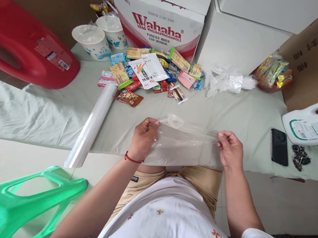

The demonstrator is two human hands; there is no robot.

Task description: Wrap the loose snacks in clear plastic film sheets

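Note:
A clear plastic bag (179, 138) is stretched flat between my two hands, just above the front part of the cloth-covered table. My left hand (145, 136) pinches one end of it between thumb and fingers. At the opposite end, my right hand (231, 149) grips a corner in the same way. Beyond the bag lies a pile of small packaged snacks (149, 70). To the left of my left hand, a roll of clear plastic bags (92, 125) rests slantwise, its near end past the table's front edge.
Two paper cups (91, 43) stand at the back left beside a big red jug (27, 44). Crumpled clear plastic (229, 82) lies at the back right, near a bowl of snacks (274, 74). A phone (279, 147), keys (301, 156) and a white bottle (314, 122) are right. Green stool (25, 199) lower left.

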